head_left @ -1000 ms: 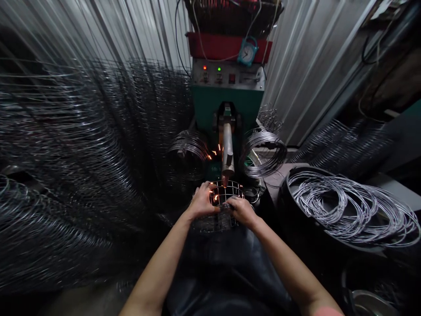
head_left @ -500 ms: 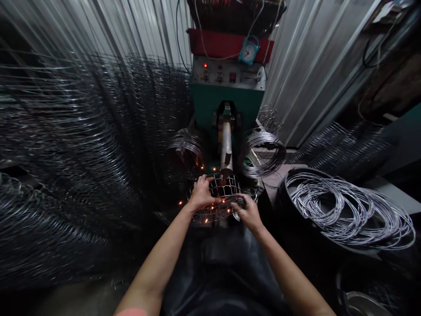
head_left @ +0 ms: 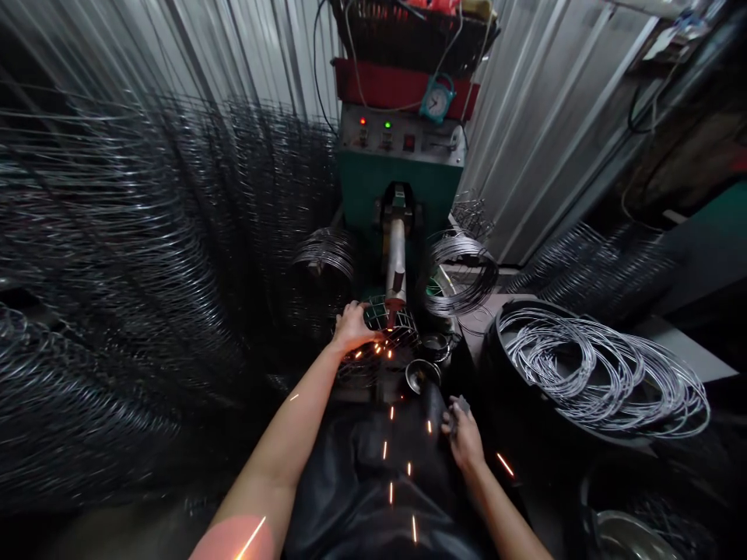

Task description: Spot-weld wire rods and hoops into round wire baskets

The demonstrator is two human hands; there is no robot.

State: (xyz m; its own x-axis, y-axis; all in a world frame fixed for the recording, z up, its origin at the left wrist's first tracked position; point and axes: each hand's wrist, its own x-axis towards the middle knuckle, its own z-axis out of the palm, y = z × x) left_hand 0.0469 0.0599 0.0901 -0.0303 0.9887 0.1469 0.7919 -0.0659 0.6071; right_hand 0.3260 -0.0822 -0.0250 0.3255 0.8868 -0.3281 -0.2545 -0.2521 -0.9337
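A round wire cage [head_left: 388, 330] sits under the metal arm [head_left: 395, 264] of a green welding machine [head_left: 402, 175]. My left hand [head_left: 352, 327] grips the cage's left side, fingers curled round its wires. Orange sparks fall from the cage toward my dark apron [head_left: 379, 474]. My right hand [head_left: 464, 432] is down by my lap, away from the cage, fingers curled on a small grey piece I cannot make out. A small metal cup [head_left: 421, 375] stands between the cage and that hand.
Stacks of wire cages [head_left: 117, 295] fill the left side. Bundles of wire rings [head_left: 467, 268] hang either side of the machine. A black tub [head_left: 525, 404] at the right holds loose wire rings [head_left: 601, 369]. A metal bowl [head_left: 630, 537] is at the lower right.
My right hand has let go of the cage and dropped back to my lap. The left hand keeps hold of the cage. More sparks now fly down over the apron.
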